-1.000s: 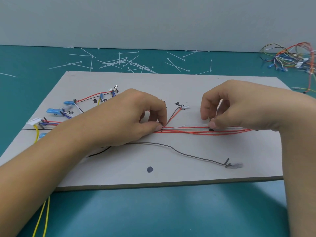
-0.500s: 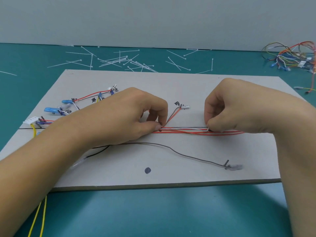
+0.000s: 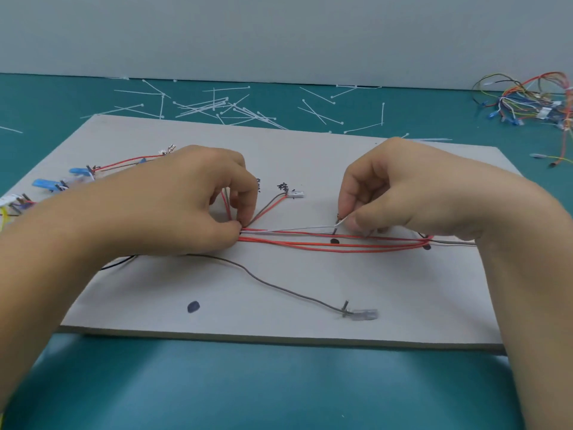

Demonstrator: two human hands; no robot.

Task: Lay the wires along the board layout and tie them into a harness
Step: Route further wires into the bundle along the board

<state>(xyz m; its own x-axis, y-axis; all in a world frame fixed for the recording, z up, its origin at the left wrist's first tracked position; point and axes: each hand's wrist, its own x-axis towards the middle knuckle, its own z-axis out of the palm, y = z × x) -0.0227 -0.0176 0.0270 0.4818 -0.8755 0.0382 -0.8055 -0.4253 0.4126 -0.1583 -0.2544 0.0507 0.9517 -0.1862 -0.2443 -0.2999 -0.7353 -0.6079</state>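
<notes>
Red wires (image 3: 297, 243) are pinched at their left end between the thumb and the curled index finger of the left hand (image 3: 173, 206), low against the board. The other fingers of this hand are curled as well, and some more red and grey strands rise under them; how these are held I cannot tell. The right hand (image 3: 403, 193) pinches the end of a thin white wire (image 3: 304, 228) between thumb and index finger, a little above the red wires. The white wire runs slightly raised from the left hand's pinch to the right hand. The remaining right fingers are folded toward the palm.

The red wires stretch across the middle of the grey board (image 3: 279, 318) from one hand to the other. They spread a little in the middle and come together again near the right wrist. A dark dot (image 3: 334, 241) sits between the strands. From the left pinch a red and grey pair goes up to the right and ends in a small white connector (image 3: 294, 194), beside handwritten marks.

Nearer to the person, a grey wire (image 3: 279, 287) curves over the board and ends in a clear terminal (image 3: 362, 314), well apart from the bundle. Blue terminals (image 3: 46, 184) with their wires lie at the left side of the board.

The board lies on a teal table (image 3: 279, 383). Behind it white cable ties (image 3: 217, 105) are scattered, and at the far right there is a heap of coloured wires (image 3: 533, 103).
</notes>
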